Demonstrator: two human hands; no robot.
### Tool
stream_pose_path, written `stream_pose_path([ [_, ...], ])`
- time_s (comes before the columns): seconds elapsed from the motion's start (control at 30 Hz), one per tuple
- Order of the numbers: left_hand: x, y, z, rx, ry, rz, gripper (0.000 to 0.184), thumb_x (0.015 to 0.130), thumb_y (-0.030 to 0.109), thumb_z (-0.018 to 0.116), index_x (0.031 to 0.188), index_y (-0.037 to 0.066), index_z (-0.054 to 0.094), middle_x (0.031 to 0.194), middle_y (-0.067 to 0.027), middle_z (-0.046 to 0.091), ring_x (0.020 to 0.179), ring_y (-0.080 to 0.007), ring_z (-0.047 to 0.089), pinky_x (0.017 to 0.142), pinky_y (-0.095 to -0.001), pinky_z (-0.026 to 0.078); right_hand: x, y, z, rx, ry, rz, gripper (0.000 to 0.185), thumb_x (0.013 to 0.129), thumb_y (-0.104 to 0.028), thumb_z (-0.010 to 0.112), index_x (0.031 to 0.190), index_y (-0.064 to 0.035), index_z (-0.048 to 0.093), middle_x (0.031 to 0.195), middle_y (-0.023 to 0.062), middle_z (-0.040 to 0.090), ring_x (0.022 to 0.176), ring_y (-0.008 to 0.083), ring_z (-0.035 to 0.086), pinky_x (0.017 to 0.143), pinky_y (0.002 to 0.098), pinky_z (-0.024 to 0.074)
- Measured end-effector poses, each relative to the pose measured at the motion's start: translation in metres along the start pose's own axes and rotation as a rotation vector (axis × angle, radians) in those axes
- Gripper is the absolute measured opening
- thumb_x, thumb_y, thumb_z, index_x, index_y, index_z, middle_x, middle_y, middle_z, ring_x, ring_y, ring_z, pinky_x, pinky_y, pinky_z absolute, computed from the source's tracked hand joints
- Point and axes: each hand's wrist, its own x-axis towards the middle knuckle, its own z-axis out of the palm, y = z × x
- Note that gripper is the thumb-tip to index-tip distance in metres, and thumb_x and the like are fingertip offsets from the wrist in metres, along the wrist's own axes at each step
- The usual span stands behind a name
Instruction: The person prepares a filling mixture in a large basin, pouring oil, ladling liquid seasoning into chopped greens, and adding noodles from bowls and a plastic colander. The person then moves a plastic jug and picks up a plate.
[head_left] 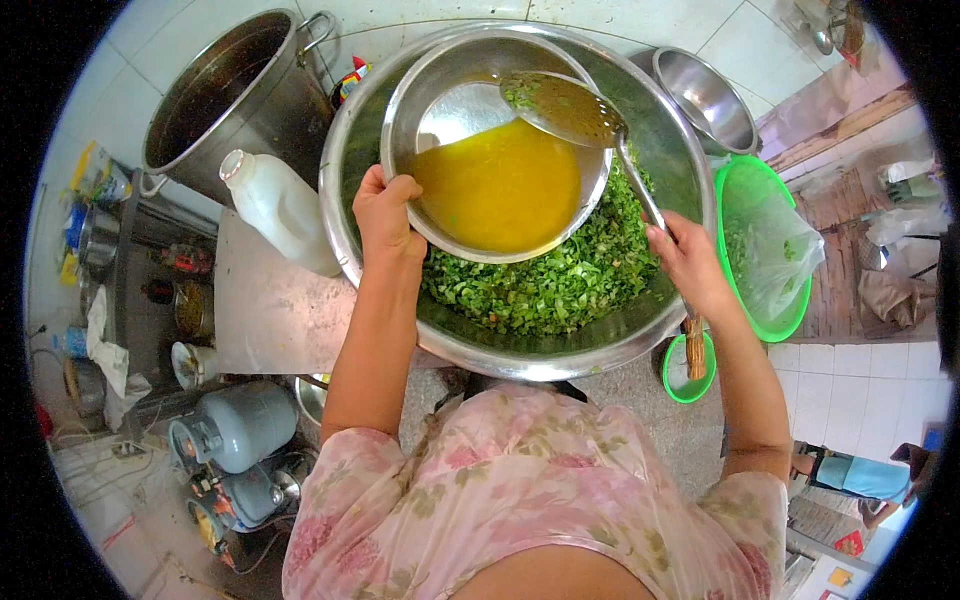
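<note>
I can read no wording, brand, number or sign around my hands. Just beyond my left hand (388, 215), the small red and yellow packet (352, 80) is too small and partly hidden for me to read. Far to the left of that hand, the yellow and blue packaging (100, 178) blurs. Well to the right of my right hand (690, 260) and nearer my body, the red patch (850, 543) is illegible too.
</note>
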Motion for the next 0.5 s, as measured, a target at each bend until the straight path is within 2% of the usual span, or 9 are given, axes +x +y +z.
stream_pose_path([
  [0.03, 0.001, -0.001, -0.001, 0.0, -0.006, 0.003, 0.021, 0.058, -0.012, 0.049, 0.061, 0.008, 0.043, 0.064, -0.0015, 0.049, 0.056, -0.0124, 0.046, 0.055, -0.0246, 0.04, 0.005, 0.003, 0.004, -0.05, 0.022, -0.033, 0.021, 0.087, -0.019, 0.051, 0.088, 0.0012, 0.055, 0.062, 0.0006, 0.045, 0.057, 0.0091, 0.043, 0.05, 0.0254, 0.0363],
  [0.13, 0.002, -0.002, -0.002, -0.003, -0.013, 0.003, 0.021, 0.058, -0.012, 0.049, 0.062, 0.008, 0.044, 0.064, -0.0017, 0.049, 0.057, -0.0125, 0.046, 0.055, -0.0247, 0.04, 0.009, 0.011, 0.012, -0.067, -0.062, -0.027, 0.021, 0.087, -0.02, 0.051, 0.087, 0.0005, 0.056, 0.062, 0.0006, 0.047, 0.054, 0.0086, 0.043, 0.048, 0.0255, 0.0357],
  [0.23, -0.003, 0.003, 0.001, -0.006, 0.002, -0.001, 0.02, 0.058, -0.011, 0.049, 0.062, 0.008, 0.044, 0.065, -0.0023, 0.05, 0.057, -0.0127, 0.047, 0.056, -0.0246, 0.04, -0.009, 0.004, 0.008, 0.195, -0.199, 0.135, 0.022, 0.087, -0.022, 0.05, 0.092, -0.0012, 0.058, 0.063, -0.0007, 0.048, 0.052, 0.007, 0.043, 0.046, 0.0226, 0.0349],
  [0.33, -0.003, 0.003, 0.001, -0.005, -0.005, 0.01, 0.02, 0.058, -0.011, 0.049, 0.062, 0.008, 0.044, 0.066, -0.0029, 0.051, 0.057, -0.0129, 0.047, 0.056, -0.0246, 0.04, -0.024, 0.0, -0.001, 0.376, -0.197, 0.18, 0.025, 0.087, -0.023, 0.051, 0.099, -0.0032, 0.058, 0.063, -0.0028, 0.047, 0.05, 0.0047, 0.042, 0.044, 0.0195, 0.0335],
  [0.5, 0.001, 0.0, -0.001, -0.026, 0.002, -0.006, 0.02, 0.058, -0.011, 0.049, 0.062, 0.008, 0.044, 0.066, -0.0028, 0.051, 0.057, -0.0128, 0.048, 0.056, -0.0246, 0.041, -0.019, 0.003, 0.004, 0.396, -0.206, 0.218, 0.031, 0.087, -0.026, 0.051, 0.107, -0.0026, 0.055, 0.064, -0.0051, 0.046, 0.051, 0.0027, 0.041, 0.046, 0.0165, 0.0335],
])
